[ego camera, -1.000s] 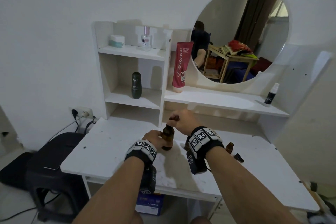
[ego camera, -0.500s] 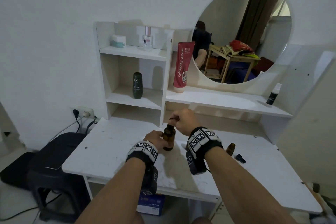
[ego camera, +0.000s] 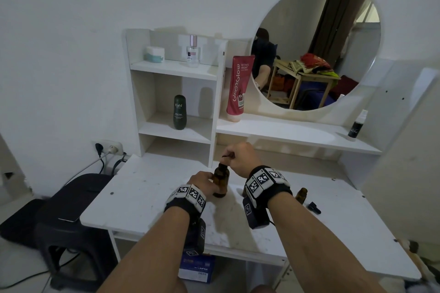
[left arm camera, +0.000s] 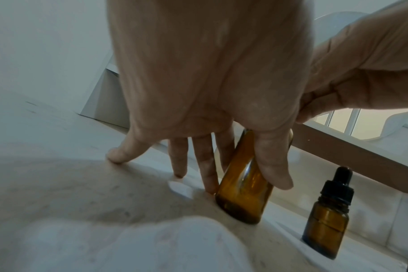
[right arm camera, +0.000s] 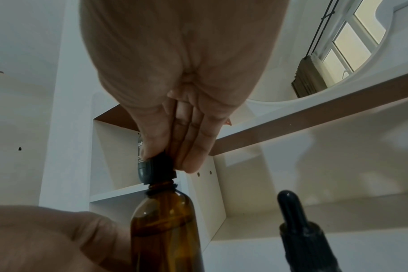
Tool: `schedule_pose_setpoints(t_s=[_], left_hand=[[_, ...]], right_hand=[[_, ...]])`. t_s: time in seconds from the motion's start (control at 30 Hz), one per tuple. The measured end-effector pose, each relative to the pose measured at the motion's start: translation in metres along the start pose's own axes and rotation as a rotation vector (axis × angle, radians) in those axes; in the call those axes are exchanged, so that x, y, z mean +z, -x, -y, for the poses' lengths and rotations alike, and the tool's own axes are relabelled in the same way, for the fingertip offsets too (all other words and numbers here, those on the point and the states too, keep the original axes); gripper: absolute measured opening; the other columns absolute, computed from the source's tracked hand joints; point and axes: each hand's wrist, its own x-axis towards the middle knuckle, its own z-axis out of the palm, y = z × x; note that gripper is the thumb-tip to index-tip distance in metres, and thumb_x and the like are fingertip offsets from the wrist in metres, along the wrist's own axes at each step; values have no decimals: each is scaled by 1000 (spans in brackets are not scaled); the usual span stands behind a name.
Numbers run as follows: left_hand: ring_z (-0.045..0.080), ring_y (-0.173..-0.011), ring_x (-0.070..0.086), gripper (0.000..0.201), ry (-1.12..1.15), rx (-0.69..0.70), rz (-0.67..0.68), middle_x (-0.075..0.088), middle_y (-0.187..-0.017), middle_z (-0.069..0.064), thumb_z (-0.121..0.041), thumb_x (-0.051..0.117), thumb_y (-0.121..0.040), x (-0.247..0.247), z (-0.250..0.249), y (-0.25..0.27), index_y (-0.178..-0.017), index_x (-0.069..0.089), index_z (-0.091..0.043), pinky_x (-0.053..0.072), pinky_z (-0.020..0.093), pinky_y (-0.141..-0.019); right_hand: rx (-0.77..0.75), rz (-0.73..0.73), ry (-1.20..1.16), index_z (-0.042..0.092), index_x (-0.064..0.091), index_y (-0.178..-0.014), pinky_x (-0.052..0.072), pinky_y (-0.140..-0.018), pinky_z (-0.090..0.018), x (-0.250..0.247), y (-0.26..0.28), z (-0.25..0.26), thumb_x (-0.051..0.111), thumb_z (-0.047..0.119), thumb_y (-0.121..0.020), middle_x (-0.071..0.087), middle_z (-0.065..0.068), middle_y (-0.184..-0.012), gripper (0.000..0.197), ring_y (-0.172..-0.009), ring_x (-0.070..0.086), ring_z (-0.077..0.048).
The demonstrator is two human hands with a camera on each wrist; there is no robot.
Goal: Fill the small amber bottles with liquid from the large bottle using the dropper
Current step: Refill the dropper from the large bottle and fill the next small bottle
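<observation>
The large amber bottle point(ego camera: 221, 183) point(left arm camera: 240, 206) point(right arm camera: 163, 230) stands upright on the white desk point(ego camera: 147, 188). My left hand point(ego camera: 202, 181) point(left arm camera: 245, 185) grips its body between thumb and fingers. My right hand point(ego camera: 234, 158) point(right arm camera: 168, 160) pinches the black dropper cap point(right arm camera: 160, 171) at the bottle's neck; whether the cap is screwed on or loose I cannot tell. One small amber bottle point(left arm camera: 326, 220) with a black dropper cap point(right arm camera: 300, 230) stands just right of the large one, hidden behind my right wrist in the head view. Another small amber bottle point(ego camera: 302, 195) stands open further right, with its black cap point(ego camera: 314, 207) lying beside it.
A white shelf unit point(ego camera: 176, 71) rises behind the desk with a dark green bottle point(ego camera: 179, 112), a jar and a clear perfume bottle. A red tube point(ego camera: 238, 88) and a small spray bottle point(ego camera: 356, 126) stand on the ledge under the round mirror point(ego camera: 316, 43). A black stool point(ego camera: 71, 200) stands to the left.
</observation>
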Motion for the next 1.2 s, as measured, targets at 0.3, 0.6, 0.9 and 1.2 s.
schedule_pose_setpoints(t_s=[0.3,0.6,0.9,1.2], left_hand=[[22,-106,62,43,-19,-2,2,66,-118,3,-37,73,-78,-2,-3,4,-117,66,-22,50,28,-89],[22,-110,61,39,-45,-19,-6,65,-122,2,-35,68,-82,-3,-8,9,-120,65,-23,49,27,-91],[22,-110,61,58,-22,-25,37,65,-117,0,-46,70,-63,-7,-15,18,-117,66,-25,48,27,-92],[23,-109,60,57,-333,-125,166,63,-120,7,-40,76,-79,-18,-39,38,-121,57,-7,47,29,-82]], right_hand=[[-7,-23,76,4,70,-83,54,-71,-32,4,-1,3,62,7,-84,72,-8,-83,9,-79,63,-20],[-18,4,109,4,69,-91,39,-66,-24,1,3,3,59,13,-91,69,-7,-91,14,-76,53,-14],[-46,-102,0,12,72,-87,47,-74,-25,-35,-10,14,58,8,-87,70,0,-86,14,-83,60,-15],[-23,-313,-141,18,73,-86,56,-80,-43,-104,-4,-15,66,19,-86,70,-1,-81,7,-79,65,-21]])
